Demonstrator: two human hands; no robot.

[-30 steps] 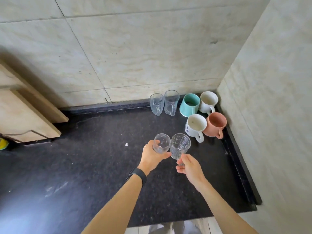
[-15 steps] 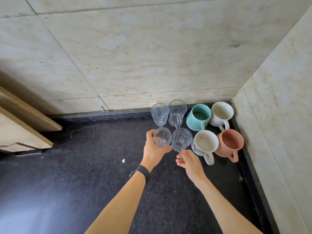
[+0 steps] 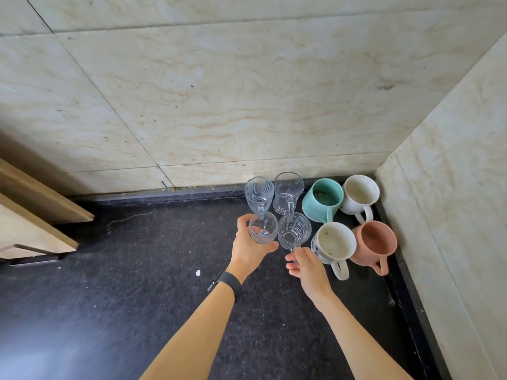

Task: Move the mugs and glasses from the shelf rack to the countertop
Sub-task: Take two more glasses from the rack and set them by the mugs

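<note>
Set-down step: my left hand grips the plain glass, my right hand pinches the patterned glass by its handle, both low over the countertop just in front of 2 back glasses; next, seat them gently and release.

Your teal mug, white mug, printed white mug and pink mug stand upright in the worktop's back right corner. Left of them, the striped glass and handled glass stand at the back edge. You grip the smooth glass and patterned glass just in front.

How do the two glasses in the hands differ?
The left glass is smooth-walled; the right glass has a cut grid pattern. The left hand wraps the left glass's body; the right hand pinches the right glass at its near edge. Both are clear and empty.
</note>
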